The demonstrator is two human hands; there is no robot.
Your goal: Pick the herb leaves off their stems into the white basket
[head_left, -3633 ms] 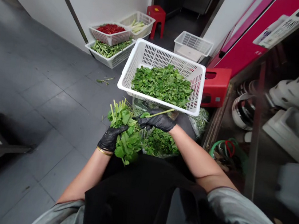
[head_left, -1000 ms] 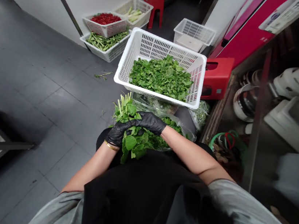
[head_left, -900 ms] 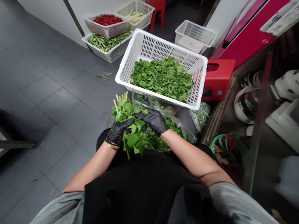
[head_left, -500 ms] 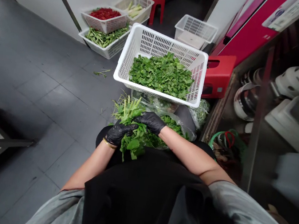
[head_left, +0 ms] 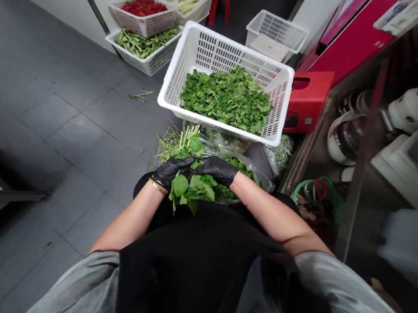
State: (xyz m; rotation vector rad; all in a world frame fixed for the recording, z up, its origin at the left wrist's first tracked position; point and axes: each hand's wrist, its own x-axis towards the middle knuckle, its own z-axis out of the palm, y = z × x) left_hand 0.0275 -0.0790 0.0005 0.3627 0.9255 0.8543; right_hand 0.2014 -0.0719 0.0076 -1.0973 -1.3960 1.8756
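Note:
Both my hands wear black gloves. My left hand (head_left: 168, 170) is closed round a bunch of leafy greens (head_left: 189, 187) held over my black apron, its cut stems pointing away from me. My right hand (head_left: 217, 169) rests on top of the same bunch, fingers curled into the leaves beside the left hand. Just beyond them stands a white slotted basket (head_left: 173, 77) holding a heap of picked green leaves (head_left: 226, 100). Under my hands lies a clear plastic bag (head_left: 248, 164) with more greens.
Near the wall sit stacked white baskets with red chillies (head_left: 142, 7), green beans (head_left: 142, 45) and pale stalks (head_left: 186, 2). An empty white basket (head_left: 275, 32) and a red stool (head_left: 309, 100) stand further right. Shelves with bowls line the right side. Scraps lie on the grey floor tiles.
My right hand let go of a single stem it held earlier and came back onto the bunch. Both hands drew slightly closer together; the view tilted down a little.

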